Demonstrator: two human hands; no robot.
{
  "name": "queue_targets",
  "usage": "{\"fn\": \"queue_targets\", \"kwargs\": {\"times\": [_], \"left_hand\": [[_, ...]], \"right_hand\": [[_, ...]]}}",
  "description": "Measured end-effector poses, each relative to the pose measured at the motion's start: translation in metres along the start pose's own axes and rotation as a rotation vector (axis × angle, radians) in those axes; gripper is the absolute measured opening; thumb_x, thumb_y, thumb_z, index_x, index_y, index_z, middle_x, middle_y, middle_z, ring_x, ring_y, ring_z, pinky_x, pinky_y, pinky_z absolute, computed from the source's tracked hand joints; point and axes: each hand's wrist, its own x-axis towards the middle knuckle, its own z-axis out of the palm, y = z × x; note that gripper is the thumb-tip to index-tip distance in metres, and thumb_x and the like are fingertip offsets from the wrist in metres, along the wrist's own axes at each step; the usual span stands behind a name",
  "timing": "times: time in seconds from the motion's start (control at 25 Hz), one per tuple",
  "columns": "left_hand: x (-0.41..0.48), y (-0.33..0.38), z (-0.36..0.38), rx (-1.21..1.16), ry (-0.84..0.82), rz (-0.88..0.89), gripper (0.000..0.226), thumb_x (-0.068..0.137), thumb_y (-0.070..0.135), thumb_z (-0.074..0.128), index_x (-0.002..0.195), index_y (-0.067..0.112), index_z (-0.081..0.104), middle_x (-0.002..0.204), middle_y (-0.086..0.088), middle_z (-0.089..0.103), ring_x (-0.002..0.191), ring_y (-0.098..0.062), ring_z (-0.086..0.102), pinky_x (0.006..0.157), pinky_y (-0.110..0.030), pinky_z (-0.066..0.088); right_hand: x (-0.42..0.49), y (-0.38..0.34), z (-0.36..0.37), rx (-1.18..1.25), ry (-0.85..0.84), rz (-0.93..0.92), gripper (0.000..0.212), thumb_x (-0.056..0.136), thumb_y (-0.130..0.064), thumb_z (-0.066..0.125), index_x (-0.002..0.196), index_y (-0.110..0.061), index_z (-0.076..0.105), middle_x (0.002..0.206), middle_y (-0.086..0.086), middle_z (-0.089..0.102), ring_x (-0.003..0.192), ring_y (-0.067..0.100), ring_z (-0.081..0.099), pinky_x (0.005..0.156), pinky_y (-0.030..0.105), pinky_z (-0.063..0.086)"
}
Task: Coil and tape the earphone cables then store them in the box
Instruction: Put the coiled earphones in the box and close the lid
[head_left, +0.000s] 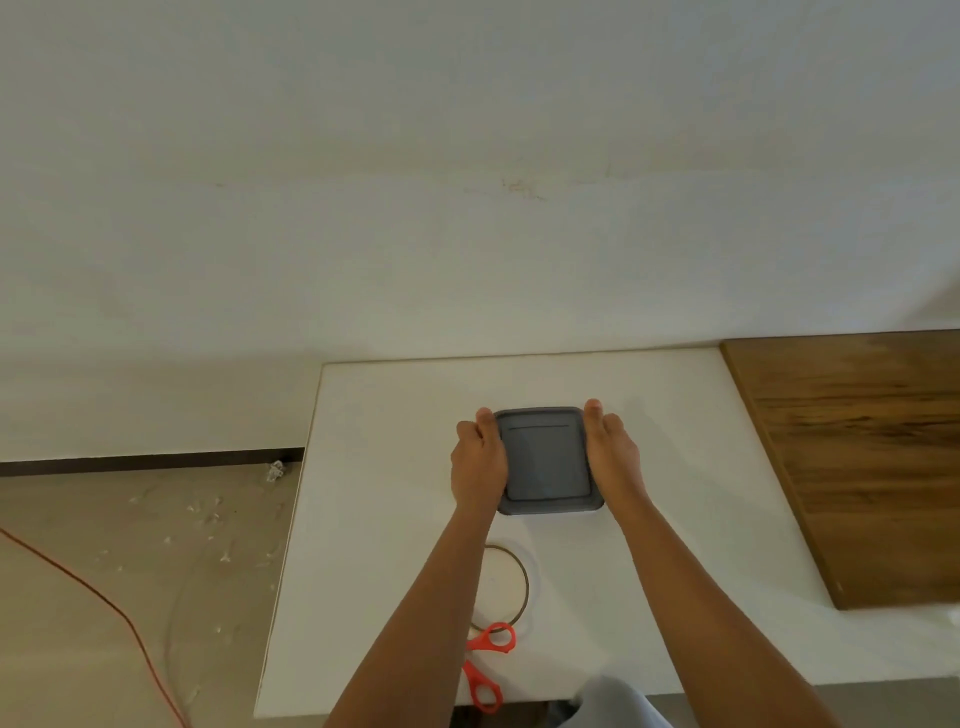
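Two grips clasp the closed grey box (548, 462), which sits flat near the centre of the white bench (395, 415). The left grip (478, 467) holds the box at its 9 o'clock side, thumb laid along the top rim and fingers curled down over the edge. The right grip (615, 457) holds the 3 o'clock side in the same way, though its fingers are hidden behind the hand. A roll of clear tape (531, 582) lies flat at 7 o'clock from the box, partly covered by the left forearm. Red-handled scissors (471, 671) lie at 6 o'clock from the roll, near the bench edge. A wooden board (857, 457) lies at 3 o'clock, well apart from the box.
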Motion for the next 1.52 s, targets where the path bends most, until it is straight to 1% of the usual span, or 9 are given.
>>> {"fn": "queue_targets", "kwargs": {"times": [0.2, 0.44, 0.64, 0.8, 0.92, 1.0, 1.16, 1.32, 1.52], "left_hand": [[-0.034, -0.028, -0.027, -0.011, -0.029, 0.008, 0.028, 0.099, 0.037, 0.043, 0.11, 0.012, 0.049, 0.086, 0.0, 0.061, 0.071, -0.01, 0.057, 0.055, -0.019, 0.043], [0.006, -0.013, -0.024, -0.032, 0.028, 0.138, 0.024, 0.095, 0.018, 0.054, 0.114, 0.008, 0.064, 0.106, -0.008, 0.068, 0.093, -0.022, 0.065, 0.085, -0.041, 0.056], [0.039, 0.003, -0.019, 0.015, 0.026, 0.138, 0.027, 0.094, 0.014, 0.051, 0.117, 0.005, 0.063, 0.11, -0.011, 0.068, 0.098, -0.026, 0.064, 0.089, -0.043, 0.054], [0.025, 0.007, -0.028, 0.046, 0.005, 0.135, 0.035, 0.098, 0.021, 0.048, 0.13, 0.007, 0.055, 0.118, -0.008, 0.064, 0.107, -0.024, 0.06, 0.096, -0.034, 0.048], [-0.006, -0.008, -0.052, 0.157, -0.01, 0.142, 0.032, 0.096, 0.023, 0.052, 0.123, 0.006, 0.058, 0.117, -0.007, 0.064, 0.102, -0.017, 0.058, 0.083, -0.022, 0.041], [-0.029, -0.029, -0.07, 0.319, -0.043, 0.099, 0.028, 0.093, 0.024, 0.056, 0.113, 0.005, 0.06, 0.111, -0.009, 0.066, 0.092, -0.015, 0.056, 0.075, -0.023, 0.039], [-0.08, -0.062, -0.091, 0.53, -0.081, -0.112, 0.051, 0.085, 0.039, 0.064, 0.117, 0.001, 0.049, 0.116, -0.015, 0.059, 0.105, -0.031, 0.058, 0.081, -0.035, 0.048], [-0.121, -0.083, -0.079, 0.607, -0.273, -0.334, 0.072, 0.079, 0.041, 0.071, 0.127, 0.003, 0.033, 0.13, -0.019, 0.045, 0.114, -0.033, 0.054, 0.089, -0.038, 0.052], [-0.129, -0.076, -0.052, 0.584, -0.24, -0.132, 0.034, 0.088, 0.025, 0.06, 0.114, 0.016, 0.04, 0.106, -0.008, 0.049, 0.075, -0.013, 0.05, 0.06, -0.02, 0.04]], "right_hand": [[-0.045, 0.029, -0.011, -0.004, 0.013, -0.041, 0.032, 0.094, -0.032, 0.051, 0.122, -0.019, 0.057, 0.098, 0.0, 0.061, 0.087, 0.016, 0.059, 0.076, 0.035, 0.054], [-0.014, 0.001, 0.016, 0.142, 0.144, -0.13, 0.034, 0.093, -0.027, 0.058, 0.123, -0.013, 0.061, 0.1, 0.005, 0.065, 0.085, 0.017, 0.062, 0.072, 0.037, 0.06], [0.025, -0.012, 0.027, 0.05, 0.132, -0.136, 0.036, 0.094, -0.032, 0.054, 0.125, -0.013, 0.058, 0.097, 0.01, 0.066, 0.082, 0.028, 0.068, 0.076, 0.04, 0.058], [0.009, -0.016, 0.021, 0.041, 0.129, -0.12, 0.051, 0.097, -0.041, 0.047, 0.138, -0.011, 0.045, 0.112, 0.011, 0.059, 0.098, 0.026, 0.062, 0.086, 0.036, 0.053], [-0.035, -0.001, 0.005, -0.082, 0.164, -0.19, 0.041, 0.095, -0.041, 0.05, 0.119, -0.008, 0.054, 0.11, 0.011, 0.062, 0.1, 0.026, 0.061, 0.079, 0.034, 0.049], [-0.076, 0.017, 0.006, -0.323, -0.022, -0.187, 0.033, 0.089, -0.041, 0.059, 0.101, -0.01, 0.059, 0.096, 0.008, 0.066, 0.091, 0.027, 0.064, 0.071, 0.032, 0.048], [-0.129, 0.038, 0.032, -0.636, -0.344, -0.096, 0.034, 0.087, -0.038, 0.062, 0.104, -0.01, 0.054, 0.098, 0.007, 0.064, 0.081, 0.021, 0.059, 0.064, 0.029, 0.046], [-0.135, 0.044, 0.035, -0.302, -0.231, 0.038, 0.011, 0.081, -0.011, 0.062, 0.088, -0.006, 0.054, 0.078, 0.012, 0.068, 0.062, 0.022, 0.068, 0.06, 0.04, 0.059], [-0.121, 0.039, -0.007, 0.138, 0.057, 0.207, 0.013, 0.083, -0.007, 0.063, 0.079, -0.005, 0.051, 0.074, 0.014, 0.066, 0.052, 0.019, 0.069, 0.045, 0.028, 0.052]]}}
